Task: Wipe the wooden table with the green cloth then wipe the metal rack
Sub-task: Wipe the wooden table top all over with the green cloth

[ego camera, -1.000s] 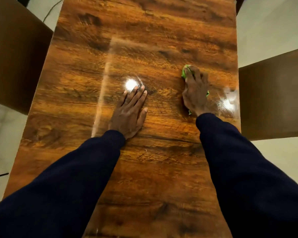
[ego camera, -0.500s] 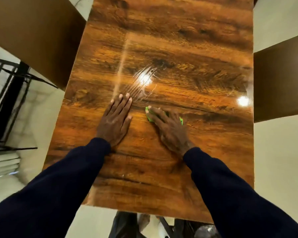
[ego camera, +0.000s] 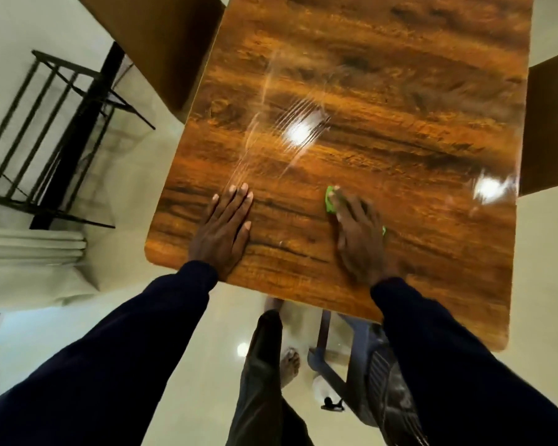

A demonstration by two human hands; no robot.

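Broadly, the wooden counter [ego camera: 384, 130] fills the frame from the centre up to 1 o'clock, a rigid slab with a glossy finish that mirrors two ceiling lights and shows faint streaks around the brighter one. That sheen suggests a slick surface on which a cloth will glide easily, so steady downward pressure likely matters more than grip. At 9 to 10 o'clock, well apart from the counter, stands the black metal rack [ego camera: 42, 140], thin bars and a stiffer upright; it looks light enough to shift if pushed, so I would brace its frame while wiping. Both hands rest near the counter's near edge. The left hand [ego camera: 223, 235], at about 7 o'clock of the counter, lies spread flat, palm down, holding nothing and seemingly bracing. The right hand [ego camera: 360, 235], toward 5 o'clock, presses flat with fingers extended over the green cloth [ego camera: 330, 201], pinning rather than clutching it. Only small bright edges of the cloth peek out at the fingertips and beside the palm. It appears soft, thin and limp, best bunched under the palm for the counter and wrapped round single bars for the rack.
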